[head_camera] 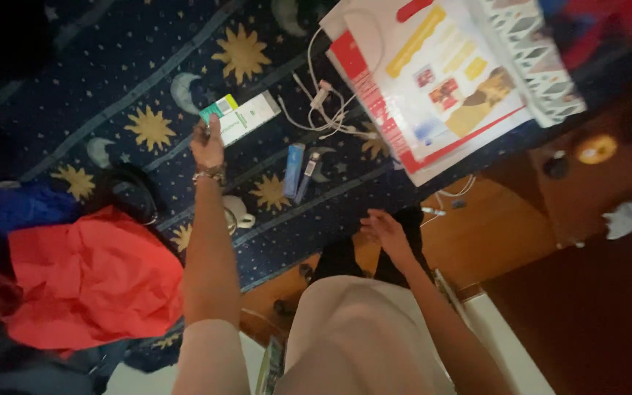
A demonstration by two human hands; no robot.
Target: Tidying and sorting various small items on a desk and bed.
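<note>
We see the left hand (207, 143) gripping a white-and-green box (241, 117) over the star-patterned rug (148, 73) (far left); the right hand (382, 228) hangs nearer, fingers loosely spread, empty.

arms – bare, no sleeves | left wrist – beaded metallic bracelet (210, 175) | legs – pale beige garment (363, 329)

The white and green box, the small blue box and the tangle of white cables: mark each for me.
White and green box (246, 117): head view, middle of its long white face.
Small blue box (294, 170): head view, middle of its top face.
White cables (328, 110): head view, on the knot of the tangle.
</note>
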